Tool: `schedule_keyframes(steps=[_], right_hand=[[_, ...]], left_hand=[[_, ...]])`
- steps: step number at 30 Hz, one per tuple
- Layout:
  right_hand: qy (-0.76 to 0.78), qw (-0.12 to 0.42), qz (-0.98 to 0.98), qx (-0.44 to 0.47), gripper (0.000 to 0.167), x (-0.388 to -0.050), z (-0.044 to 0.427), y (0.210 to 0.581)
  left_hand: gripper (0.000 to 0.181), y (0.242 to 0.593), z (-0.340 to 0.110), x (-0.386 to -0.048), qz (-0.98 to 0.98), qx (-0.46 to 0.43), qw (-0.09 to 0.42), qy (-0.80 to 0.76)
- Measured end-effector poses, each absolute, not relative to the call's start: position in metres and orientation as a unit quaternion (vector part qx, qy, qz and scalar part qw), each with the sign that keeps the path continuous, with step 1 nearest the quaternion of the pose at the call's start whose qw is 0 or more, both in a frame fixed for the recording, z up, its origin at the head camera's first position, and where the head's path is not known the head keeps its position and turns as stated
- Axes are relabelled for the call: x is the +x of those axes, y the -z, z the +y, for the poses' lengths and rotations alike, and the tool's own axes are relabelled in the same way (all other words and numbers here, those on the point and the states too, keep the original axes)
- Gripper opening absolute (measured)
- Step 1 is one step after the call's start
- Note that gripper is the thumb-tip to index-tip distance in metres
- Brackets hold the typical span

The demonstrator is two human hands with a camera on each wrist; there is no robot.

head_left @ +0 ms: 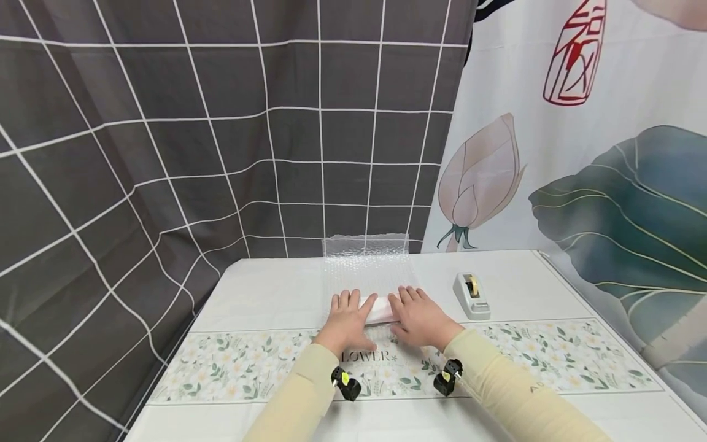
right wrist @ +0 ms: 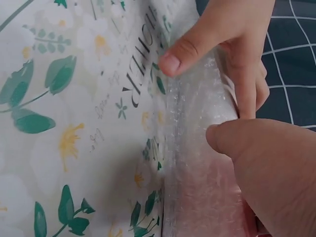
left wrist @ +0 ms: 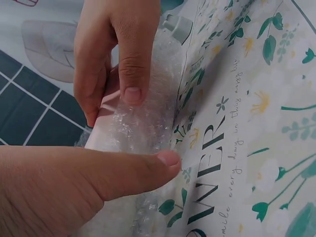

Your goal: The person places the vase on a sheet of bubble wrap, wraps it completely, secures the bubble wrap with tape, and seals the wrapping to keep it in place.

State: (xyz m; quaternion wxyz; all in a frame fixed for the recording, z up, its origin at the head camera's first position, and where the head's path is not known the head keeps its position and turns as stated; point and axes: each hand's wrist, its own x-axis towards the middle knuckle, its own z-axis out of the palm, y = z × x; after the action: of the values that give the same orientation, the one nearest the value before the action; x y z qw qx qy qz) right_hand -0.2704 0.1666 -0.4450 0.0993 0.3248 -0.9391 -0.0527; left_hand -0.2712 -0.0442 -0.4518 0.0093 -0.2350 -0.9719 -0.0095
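A sheet of clear bubble wrap (head_left: 367,273) lies on the table, its near part folded over a pale pink and white item (head_left: 381,311) whose kind I cannot tell. My left hand (head_left: 346,322) rests on the left end of this bundle, fingers spread and thumb out towards me. At the right end, my right hand (head_left: 421,319) presses with extended fingers over the far side. Its thumb lies on the wrap's near face in the left wrist view. Bubble wrap (right wrist: 197,148) covers the pinkish item along its length in the right wrist view.
A grey-white tape dispenser (head_left: 472,298) with a yellowish roll stands right of the wrap. The white tablecloth (head_left: 265,288) carries a floral band with lettering. Behind the table hang a dark grid-patterned curtain (head_left: 293,147) and a lotus-print cloth (head_left: 497,178); the wrap's far end stands against the dark one.
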Motion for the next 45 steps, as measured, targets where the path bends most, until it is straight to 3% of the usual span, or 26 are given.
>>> schedule_keyframes(steps=[5,22,37,45], right_hand=[[0.065,0.118,-0.937,0.323,0.059,-0.273,0.165,0.445],[0.039,0.170,-0.936,0.304,0.030,-0.282,0.162,0.446],[-0.034,0.225,-0.930,0.288,0.022,-0.294,0.166,0.460],[-0.090,0.217,-0.929,0.285,0.015,-0.301,0.166,0.467]], left_hand=[[0.096,0.449,-0.043,-0.270,-0.974,-0.226,0.023,-0.008],[0.065,0.447,-0.038,-0.273,-0.977,-0.213,0.021,-0.012],[0.054,0.451,-0.036,-0.277,-0.978,-0.206,0.039,0.005],[0.050,0.453,-0.028,-0.276,-0.983,-0.177,0.057,-0.002]])
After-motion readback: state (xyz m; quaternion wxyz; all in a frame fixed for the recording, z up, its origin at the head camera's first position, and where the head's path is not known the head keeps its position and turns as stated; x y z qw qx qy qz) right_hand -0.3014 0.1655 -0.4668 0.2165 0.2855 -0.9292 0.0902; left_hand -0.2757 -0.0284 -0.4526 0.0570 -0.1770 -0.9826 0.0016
